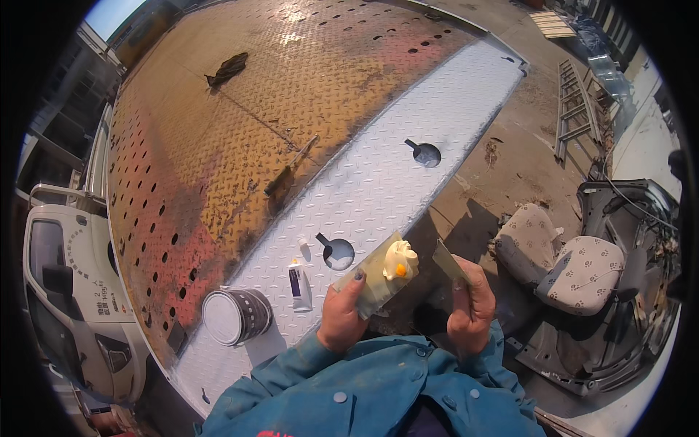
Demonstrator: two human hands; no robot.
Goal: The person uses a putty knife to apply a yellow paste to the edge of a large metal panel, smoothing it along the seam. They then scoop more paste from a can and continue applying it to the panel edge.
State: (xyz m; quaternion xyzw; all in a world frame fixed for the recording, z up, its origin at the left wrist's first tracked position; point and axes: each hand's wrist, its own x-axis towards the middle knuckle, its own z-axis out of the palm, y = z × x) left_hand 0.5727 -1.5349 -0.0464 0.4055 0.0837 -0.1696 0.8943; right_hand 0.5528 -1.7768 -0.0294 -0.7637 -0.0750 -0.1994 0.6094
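My left hand (pixel 342 319) grips a flat, pale greenish plate (pixel 373 289) by its near edge, thumb on top. A mound of cream-coloured filler paste (pixel 397 256) sits on this plate, with a small orange dab on its near side. Just to the right, my right hand (pixel 472 304) pinches a thin, flat spreader (pixel 446 262), held apart from the paste. Beyond my left hand, a white and dark squeeze tube (pixel 299 288) lies on the white tread plate (pixel 364 189). A small white cap (pixel 303 246) is near the tube's orange-tipped end.
A round can (pixel 237 317) stands at the left on the white strip, which has keyhole-shaped cutouts. Worn yellow and red tread plate (pixel 240 138) stretches beyond, with a dark rag (pixel 228 69) on it. Patterned seats (pixel 581 273), a ladder (pixel 575 109) and a white truck (pixel 80 291) surround it.
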